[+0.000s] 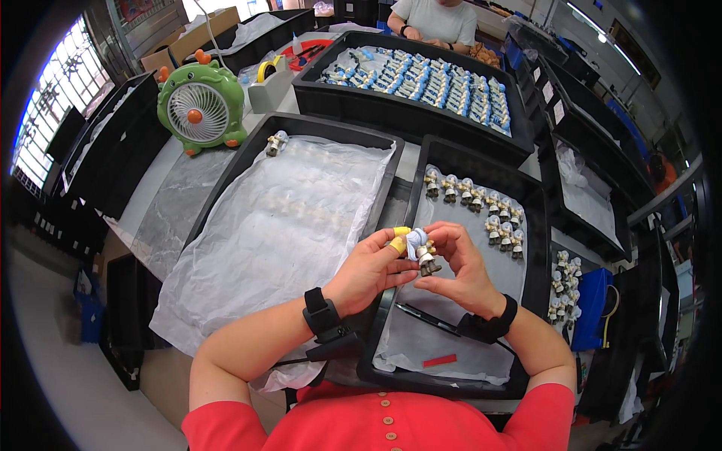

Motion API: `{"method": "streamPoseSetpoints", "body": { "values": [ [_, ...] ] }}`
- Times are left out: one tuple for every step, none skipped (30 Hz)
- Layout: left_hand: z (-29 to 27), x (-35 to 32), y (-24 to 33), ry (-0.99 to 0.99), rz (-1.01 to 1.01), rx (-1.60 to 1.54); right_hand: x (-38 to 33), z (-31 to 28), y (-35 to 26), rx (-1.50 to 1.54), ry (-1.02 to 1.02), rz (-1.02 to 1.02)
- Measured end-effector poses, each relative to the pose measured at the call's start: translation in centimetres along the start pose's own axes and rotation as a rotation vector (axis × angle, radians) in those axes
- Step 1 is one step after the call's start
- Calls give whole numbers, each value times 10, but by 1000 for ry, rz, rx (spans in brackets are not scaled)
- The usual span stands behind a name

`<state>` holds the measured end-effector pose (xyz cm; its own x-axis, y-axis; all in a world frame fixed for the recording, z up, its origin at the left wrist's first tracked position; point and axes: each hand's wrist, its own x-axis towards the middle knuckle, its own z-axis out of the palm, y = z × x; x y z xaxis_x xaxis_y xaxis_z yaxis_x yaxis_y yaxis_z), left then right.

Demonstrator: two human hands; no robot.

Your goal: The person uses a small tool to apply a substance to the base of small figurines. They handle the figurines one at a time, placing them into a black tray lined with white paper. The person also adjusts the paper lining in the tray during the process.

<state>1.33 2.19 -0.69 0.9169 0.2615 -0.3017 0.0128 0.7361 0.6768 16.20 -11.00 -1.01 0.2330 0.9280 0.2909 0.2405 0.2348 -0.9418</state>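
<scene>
while both hands meet above the right black tray (444,161), the small figurine (421,252) sits pinched between them: left hand (368,270) fingers, two capped in yellow, grasp its pale upper part; right hand (459,267) fingers close on its side. likely light, rigid, small parts fragile; best held by the body. finished figurines (489,214) stand in rows beyond.
</scene>
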Motion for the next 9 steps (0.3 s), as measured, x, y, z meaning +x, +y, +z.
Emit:
{"method": "streamPoseSetpoints", "body": {
  "values": [
    [0, 0, 0, 1, -1, 0, 0, 0, 0, 5, 0, 3],
    [0, 1, 0, 1, -2, 0, 0, 0, 0, 11, 2, 10],
    [0, 0, 0, 4, 0, 0, -1, 1, 0, 19, 2, 16],
    [0, 0, 0, 7, 2, 1, -1, 1, 0, 27, 3, 22],
    [1, 0, 0, 9, 4, 1, 0, 0, 1, 26, 1, 20],
    [1, 0, 0, 8, 5, -4, -1, 0, 1, 24, 0, 19],
    [0, -1, 0, 7, 6, -9, -2, -1, 2, 23, -1, 19],
    [0, 0, -1, 6, 7, -15, -1, -2, 2, 12, -25, 16],
    [-1, -2, -4, 8, -7, -14, -2, -3, 4, 7, -40, 22]
  ]
}}
